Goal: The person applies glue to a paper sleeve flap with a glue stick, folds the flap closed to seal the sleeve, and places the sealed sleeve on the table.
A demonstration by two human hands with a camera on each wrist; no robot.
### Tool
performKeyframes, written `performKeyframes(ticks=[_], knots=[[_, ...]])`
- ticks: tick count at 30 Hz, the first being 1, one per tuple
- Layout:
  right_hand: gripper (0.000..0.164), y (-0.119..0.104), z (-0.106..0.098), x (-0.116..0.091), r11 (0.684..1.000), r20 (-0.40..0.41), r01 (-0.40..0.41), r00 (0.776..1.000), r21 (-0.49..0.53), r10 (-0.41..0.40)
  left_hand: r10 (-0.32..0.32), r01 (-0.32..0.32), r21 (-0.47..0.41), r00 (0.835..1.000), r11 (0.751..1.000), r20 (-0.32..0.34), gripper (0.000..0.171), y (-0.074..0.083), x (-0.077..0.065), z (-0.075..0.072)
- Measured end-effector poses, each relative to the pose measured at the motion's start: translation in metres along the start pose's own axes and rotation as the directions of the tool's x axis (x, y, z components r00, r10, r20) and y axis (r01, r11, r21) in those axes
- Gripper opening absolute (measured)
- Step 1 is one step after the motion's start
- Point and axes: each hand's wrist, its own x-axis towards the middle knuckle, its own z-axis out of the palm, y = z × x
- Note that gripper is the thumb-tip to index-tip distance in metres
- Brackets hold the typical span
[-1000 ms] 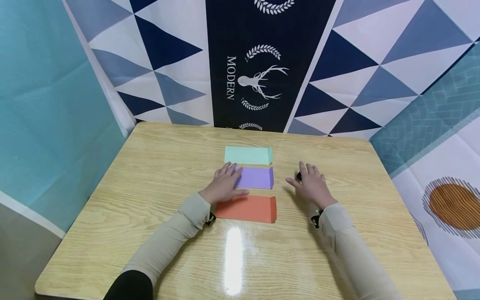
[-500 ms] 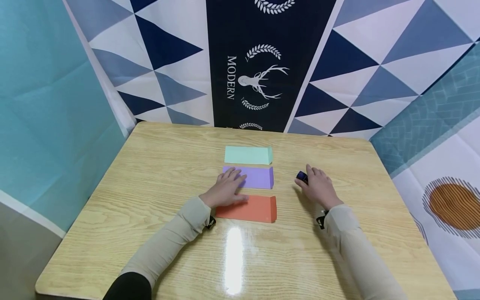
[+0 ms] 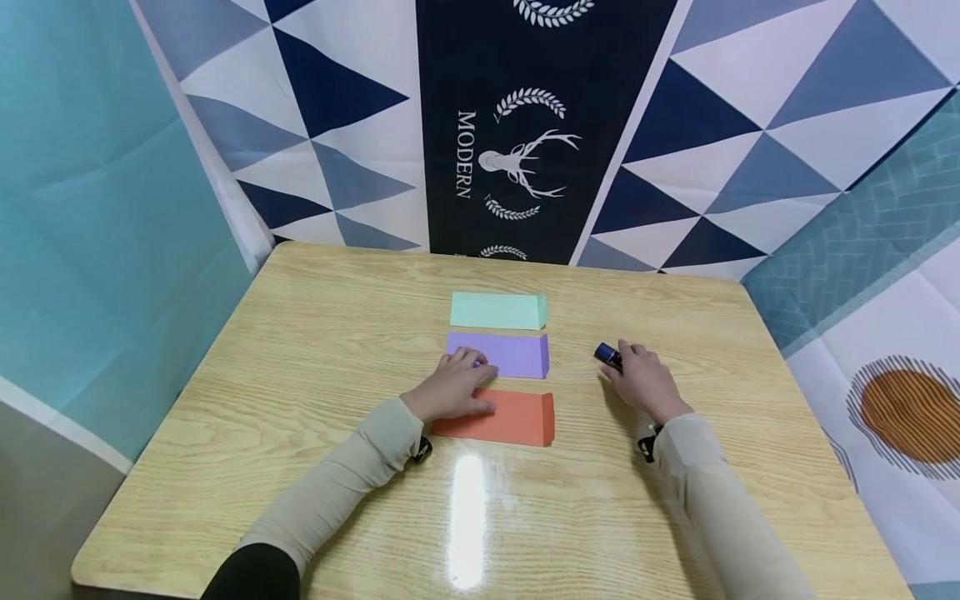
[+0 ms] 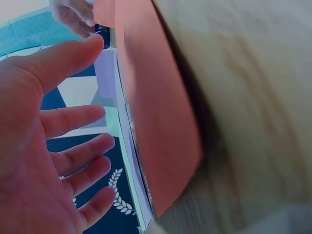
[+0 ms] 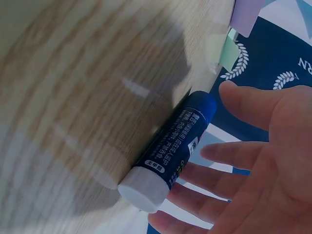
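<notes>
Three flat paper pieces, each with a folded flap at its right end, lie in a column: mint green (image 3: 495, 311), purple (image 3: 517, 356) and red (image 3: 517, 418). My left hand (image 3: 450, 386) hovers over the purple and red pieces, fingers loosely bent. In the left wrist view that hand (image 4: 53, 146) holds nothing, and the red paper (image 4: 151, 97) is beside it. A dark blue glue stick (image 5: 173, 139) with a white end lies on the table. Beside it is my right hand (image 5: 263, 161), thumb apart and fingertips along its far side; whether they touch it I cannot tell.
The wooden table (image 3: 337, 333) ends at a patterned cloth backdrop (image 3: 510, 125) behind. A teal cloth (image 3: 112, 208) hangs on the left. Light glares off the table top (image 3: 468, 517) in front of the red paper.
My right hand has drawn slightly back and to the right, showing more of the glue stick. The left hand's fingers have bent and pulled back a little. The papers have stayed put.
</notes>
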Motion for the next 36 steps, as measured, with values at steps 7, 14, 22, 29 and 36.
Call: performKeyframes(ticks=[7,14,22,29,36], knots=[[0.063,0.006,0.001,0.0,0.999,-0.018,0.02,1.0,-0.032,-0.02,0.014,-0.016,0.033,0.999,0.999,0.052,0.058,0.003,-0.003,-0.001],[0.052,0.011,0.001,0.002,0.999,-0.032,0.024,0.999,-0.032,-0.025,0.005,-0.008,0.033,0.996,0.999,0.09,0.051,0.008,-0.005,-0.002],[0.045,0.015,0.0,0.004,0.999,-0.027,-0.004,1.0,-0.037,0.003,0.014,-0.018,0.03,0.993,0.999,0.12,0.052,0.008,-0.004,0.0],[0.036,0.016,-0.003,0.007,1.0,-0.012,-0.009,1.0,-0.03,0.009,0.005,-0.009,0.03,0.993,1.0,0.116,0.052,0.007,-0.002,-0.002],[0.029,0.019,0.0,0.009,1.0,-0.022,-0.014,1.0,-0.014,0.013,0.002,-0.006,0.038,0.993,0.999,0.116,0.049,0.01,-0.002,-0.001]])
